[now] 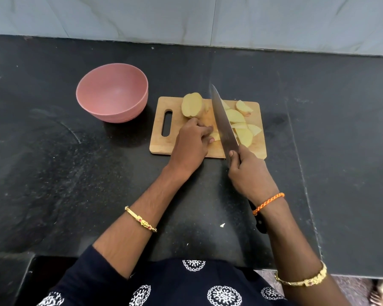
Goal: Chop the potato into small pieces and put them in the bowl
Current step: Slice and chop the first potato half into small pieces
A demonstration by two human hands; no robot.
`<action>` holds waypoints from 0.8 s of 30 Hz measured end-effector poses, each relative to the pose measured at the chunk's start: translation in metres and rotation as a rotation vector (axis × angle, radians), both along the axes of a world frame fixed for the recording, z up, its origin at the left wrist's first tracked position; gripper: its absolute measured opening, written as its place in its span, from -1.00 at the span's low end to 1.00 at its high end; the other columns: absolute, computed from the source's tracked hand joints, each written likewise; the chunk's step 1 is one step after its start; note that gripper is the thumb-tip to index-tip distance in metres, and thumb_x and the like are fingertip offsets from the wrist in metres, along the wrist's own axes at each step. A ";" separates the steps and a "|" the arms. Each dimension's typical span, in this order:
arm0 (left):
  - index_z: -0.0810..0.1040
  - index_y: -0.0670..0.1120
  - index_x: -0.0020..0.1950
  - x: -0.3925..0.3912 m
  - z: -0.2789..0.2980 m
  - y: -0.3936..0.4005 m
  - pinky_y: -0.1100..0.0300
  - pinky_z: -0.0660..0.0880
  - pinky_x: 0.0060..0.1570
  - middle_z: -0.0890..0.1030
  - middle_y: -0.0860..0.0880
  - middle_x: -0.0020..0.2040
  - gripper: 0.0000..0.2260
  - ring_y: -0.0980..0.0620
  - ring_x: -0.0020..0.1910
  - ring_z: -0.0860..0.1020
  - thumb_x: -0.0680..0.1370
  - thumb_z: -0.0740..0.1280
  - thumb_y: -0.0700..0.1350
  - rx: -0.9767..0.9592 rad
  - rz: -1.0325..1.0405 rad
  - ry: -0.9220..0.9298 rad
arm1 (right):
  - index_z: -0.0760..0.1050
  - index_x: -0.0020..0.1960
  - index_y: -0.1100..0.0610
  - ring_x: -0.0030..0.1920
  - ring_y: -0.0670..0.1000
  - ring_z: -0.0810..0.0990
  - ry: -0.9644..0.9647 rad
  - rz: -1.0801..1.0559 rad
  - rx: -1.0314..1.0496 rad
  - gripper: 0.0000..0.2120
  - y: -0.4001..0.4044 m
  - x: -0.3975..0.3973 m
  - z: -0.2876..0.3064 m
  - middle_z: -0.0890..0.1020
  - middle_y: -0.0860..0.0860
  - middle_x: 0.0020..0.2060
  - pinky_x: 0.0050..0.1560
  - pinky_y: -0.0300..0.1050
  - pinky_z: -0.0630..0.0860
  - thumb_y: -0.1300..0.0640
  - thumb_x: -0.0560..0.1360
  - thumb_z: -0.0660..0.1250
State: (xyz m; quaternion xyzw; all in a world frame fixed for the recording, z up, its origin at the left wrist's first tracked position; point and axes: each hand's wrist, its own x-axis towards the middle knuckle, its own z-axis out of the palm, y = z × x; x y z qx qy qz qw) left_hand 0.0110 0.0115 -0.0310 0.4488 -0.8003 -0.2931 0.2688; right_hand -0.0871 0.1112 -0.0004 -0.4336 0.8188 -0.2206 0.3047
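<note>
A wooden cutting board (164, 146) is set on the dark tabletop (53, 173), with a pink bowl (112, 92) just beside its left end. A large knife (223, 122) is gripped by the right hand (248, 173), fingers curled round the handle, the blade angled across the board. A small potato piece (216, 136) is held down beside the blade by the left hand (191, 144), its fingers bent and pressed together. A potato half (191, 104) lies at the board's far edge, and cut wedges (241, 127) are scattered right of the blade.
</note>
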 end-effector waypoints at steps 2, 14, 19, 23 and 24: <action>0.58 -0.19 0.20 0.000 0.000 0.001 0.57 0.31 -0.04 0.53 -0.02 -0.02 -0.75 0.18 -0.06 0.44 0.51 0.35 -0.25 -0.017 -0.001 0.013 | 0.34 -0.03 0.17 -0.14 0.17 0.49 0.011 0.006 0.058 -0.78 -0.001 0.003 -0.003 0.53 0.21 -0.09 -0.16 -0.06 0.39 0.04 0.63 0.05; 0.62 -0.17 0.14 0.000 0.001 -0.003 0.46 0.37 0.02 0.59 -0.02 -0.01 -0.77 0.11 -0.02 0.53 0.48 0.41 -0.22 0.062 0.039 0.054 | 0.34 -0.10 0.16 -0.15 0.24 0.52 0.022 -0.072 -0.030 -0.76 0.019 -0.003 0.020 0.52 0.17 -0.23 -0.18 -0.01 0.43 0.04 0.62 0.05; 0.63 -0.19 0.10 -0.002 0.004 -0.005 0.64 0.33 -0.07 0.60 -0.02 -0.03 -0.78 0.18 -0.08 0.50 0.45 0.43 -0.24 0.092 0.042 0.092 | 0.31 -0.13 0.13 -0.18 0.18 0.46 0.009 -0.038 -0.034 -0.77 0.007 -0.003 0.011 0.46 0.07 -0.31 -0.20 -0.09 0.30 0.04 0.63 0.05; 0.64 -0.19 0.08 -0.002 0.004 -0.006 0.62 0.35 -0.07 0.62 -0.02 -0.03 -0.78 0.20 -0.10 0.51 0.44 0.45 -0.24 0.103 0.044 0.112 | 0.34 -0.08 0.13 -0.15 0.20 0.51 0.000 -0.035 -0.047 -0.78 0.002 0.000 0.003 0.53 0.15 -0.22 -0.19 -0.07 0.36 0.04 0.63 0.04; 0.64 -0.19 0.08 -0.002 0.004 -0.006 0.62 0.35 -0.07 0.62 -0.02 -0.03 -0.78 0.20 -0.10 0.51 0.43 0.45 -0.24 0.105 0.048 0.114 | 0.36 -0.06 0.14 -0.14 0.21 0.52 0.004 -0.034 -0.047 -0.78 0.001 0.000 0.003 0.55 0.17 -0.20 -0.19 -0.06 0.39 0.04 0.63 0.04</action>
